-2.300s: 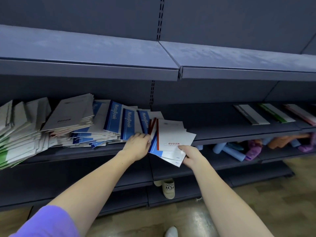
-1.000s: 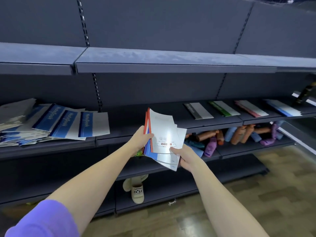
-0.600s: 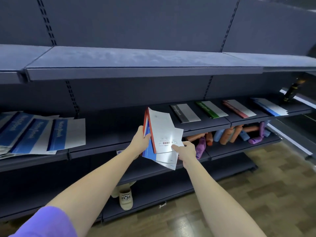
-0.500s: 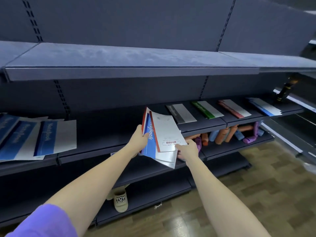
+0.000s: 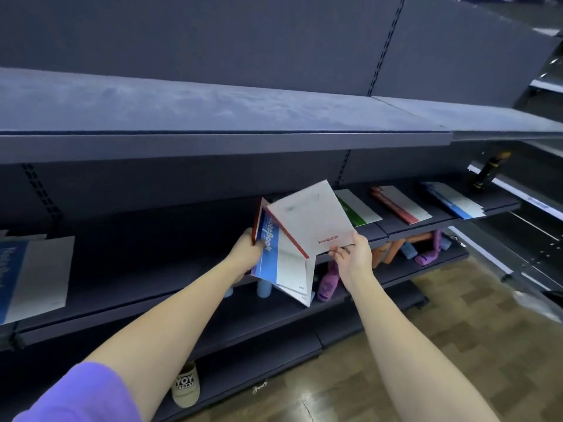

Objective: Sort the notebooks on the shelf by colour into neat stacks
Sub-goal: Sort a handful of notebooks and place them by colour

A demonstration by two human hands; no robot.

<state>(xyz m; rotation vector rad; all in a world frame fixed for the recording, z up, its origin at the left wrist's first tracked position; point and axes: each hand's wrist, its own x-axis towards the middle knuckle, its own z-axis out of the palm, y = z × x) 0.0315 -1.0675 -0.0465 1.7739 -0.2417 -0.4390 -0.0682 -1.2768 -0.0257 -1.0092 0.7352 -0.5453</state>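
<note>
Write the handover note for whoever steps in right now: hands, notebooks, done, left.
Left hand grips a fanned bundle of notebooks, a blue one in front.
Right hand pinches the red-spined notebook, lifted off the bundle.
Done: green stack, red stack and blue stack started on the middle shelf to the right.
Left: put the red-spined one on the red stack, sort the bundle, then the unsorted blue notebooks at far left.
</note>
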